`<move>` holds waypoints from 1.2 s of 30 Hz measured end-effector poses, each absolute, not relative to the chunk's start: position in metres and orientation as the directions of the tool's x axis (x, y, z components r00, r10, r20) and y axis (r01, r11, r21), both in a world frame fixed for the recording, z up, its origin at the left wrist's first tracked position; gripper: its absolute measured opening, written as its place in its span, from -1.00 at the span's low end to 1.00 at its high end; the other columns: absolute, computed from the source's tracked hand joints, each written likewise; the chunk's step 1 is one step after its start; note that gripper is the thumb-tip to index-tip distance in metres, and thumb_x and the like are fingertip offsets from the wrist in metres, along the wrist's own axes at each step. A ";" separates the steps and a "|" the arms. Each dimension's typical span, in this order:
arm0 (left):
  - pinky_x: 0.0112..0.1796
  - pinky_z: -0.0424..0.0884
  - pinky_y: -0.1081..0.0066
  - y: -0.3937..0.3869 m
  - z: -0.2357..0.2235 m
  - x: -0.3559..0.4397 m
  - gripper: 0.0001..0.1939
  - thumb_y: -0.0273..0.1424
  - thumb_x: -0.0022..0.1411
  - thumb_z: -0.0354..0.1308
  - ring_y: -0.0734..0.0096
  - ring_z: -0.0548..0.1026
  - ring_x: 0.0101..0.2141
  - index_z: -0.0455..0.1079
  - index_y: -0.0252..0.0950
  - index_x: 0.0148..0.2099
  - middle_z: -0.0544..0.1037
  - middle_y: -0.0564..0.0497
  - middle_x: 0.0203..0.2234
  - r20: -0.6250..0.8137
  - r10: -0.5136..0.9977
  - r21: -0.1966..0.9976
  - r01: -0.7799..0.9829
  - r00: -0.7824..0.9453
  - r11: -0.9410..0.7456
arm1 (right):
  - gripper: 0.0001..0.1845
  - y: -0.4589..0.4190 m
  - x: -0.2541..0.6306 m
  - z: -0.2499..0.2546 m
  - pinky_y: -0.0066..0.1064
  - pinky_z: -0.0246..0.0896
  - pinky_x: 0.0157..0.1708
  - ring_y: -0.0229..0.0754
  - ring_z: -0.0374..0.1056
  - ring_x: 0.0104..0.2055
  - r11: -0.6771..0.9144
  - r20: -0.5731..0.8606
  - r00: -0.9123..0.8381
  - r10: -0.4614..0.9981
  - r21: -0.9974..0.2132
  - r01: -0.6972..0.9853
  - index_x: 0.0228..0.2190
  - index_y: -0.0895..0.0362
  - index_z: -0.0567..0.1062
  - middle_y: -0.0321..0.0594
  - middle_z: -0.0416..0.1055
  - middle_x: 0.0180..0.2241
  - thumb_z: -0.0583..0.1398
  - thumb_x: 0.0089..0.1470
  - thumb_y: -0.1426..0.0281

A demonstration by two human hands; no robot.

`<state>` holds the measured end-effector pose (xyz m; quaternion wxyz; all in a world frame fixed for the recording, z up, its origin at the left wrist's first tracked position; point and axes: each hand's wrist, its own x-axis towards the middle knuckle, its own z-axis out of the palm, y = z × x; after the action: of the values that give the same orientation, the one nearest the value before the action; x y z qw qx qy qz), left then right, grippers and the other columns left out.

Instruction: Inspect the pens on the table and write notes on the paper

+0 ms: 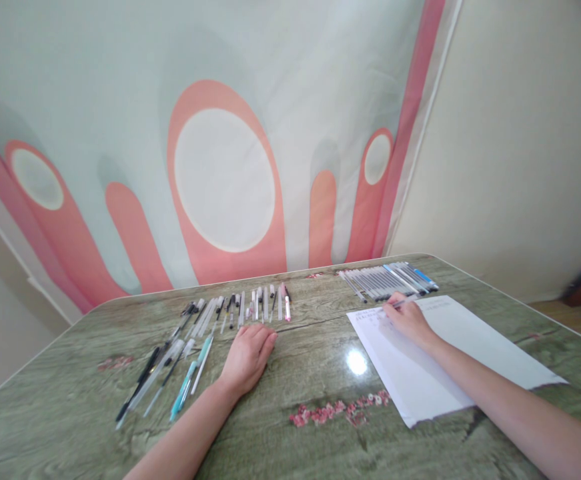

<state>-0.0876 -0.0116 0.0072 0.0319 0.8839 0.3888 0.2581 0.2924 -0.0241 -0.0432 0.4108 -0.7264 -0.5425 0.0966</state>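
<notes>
My right hand (409, 321) grips a pen (398, 304), its tip close to the upper left part of a white sheet of paper (450, 353). Small handwritten lines show along the top of that sheet. My left hand (248, 357) rests on the table with its fingers curled in loosely, and nothing shows in it. Just beyond it lies a row of pens, caps and clear barrels (241, 309). To its left are a turquoise pen (184, 390), a slim white pen (201, 367) and several black and clear pen parts (150, 373).
Behind the paper lies a tidy row of clear pens (375, 283), a few with blue parts. The wood-patterned table (290, 367) has printed pink flowers (337, 410) and a bright light reflection. A patterned backdrop (295, 100) hangs behind its far edge.
</notes>
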 end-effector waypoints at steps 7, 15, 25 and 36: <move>-0.21 0.21 0.31 -0.012 0.007 -0.087 -0.69 -0.33 0.25 -0.24 0.36 0.36 -0.32 0.33 -0.26 -0.28 0.42 -0.03 -0.41 0.420 0.713 0.261 0.677 0.562 -0.688 | -0.86 -0.025 0.291 -0.042 -0.46 0.03 -0.54 -0.25 0.20 -0.59 -0.084 0.306 0.394 0.867 -0.689 0.720 -0.59 0.10 0.30 -0.36 0.28 -0.68 0.02 -0.15 0.31; -0.23 0.23 0.32 -0.012 0.007 -0.087 -0.66 -0.30 0.26 -0.25 0.36 0.36 -0.33 0.33 -0.27 -0.29 0.42 -0.04 -0.42 0.444 0.699 0.257 0.668 0.560 -0.699 | -0.87 -0.025 0.291 -0.041 -0.46 0.02 -0.55 -0.25 0.20 -0.58 -0.062 0.328 0.386 0.862 -0.688 0.723 -0.61 0.10 0.29 -0.36 0.27 -0.68 0.02 -0.17 0.33; -0.21 0.21 0.32 -0.012 0.007 -0.088 -0.69 -0.33 0.25 -0.23 0.37 0.36 -0.32 0.33 -0.26 -0.28 0.42 -0.03 -0.40 0.423 0.707 0.250 0.676 0.567 -0.693 | -0.85 -0.024 0.292 -0.044 -0.46 0.03 -0.54 -0.25 0.21 -0.58 -0.069 0.326 0.395 0.859 -0.692 0.719 -0.59 0.11 0.31 -0.34 0.30 -0.67 0.02 -0.14 0.31; -0.21 0.21 0.32 -0.012 0.007 -0.088 -0.69 -0.33 0.26 -0.24 0.36 0.35 -0.31 0.32 -0.27 -0.27 0.41 -0.04 -0.40 0.422 0.702 0.242 0.675 0.574 -0.697 | -0.87 -0.025 0.291 -0.042 -0.46 0.01 -0.55 -0.25 0.21 -0.57 -0.067 0.336 0.370 0.866 -0.656 0.752 -0.59 0.10 0.26 -0.36 0.25 -0.67 0.01 -0.12 0.32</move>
<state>-0.0878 -0.0122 0.0072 0.0273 0.8867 0.3882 0.2496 0.2914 -0.0247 -0.0424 0.3960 -0.7269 -0.5565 0.0717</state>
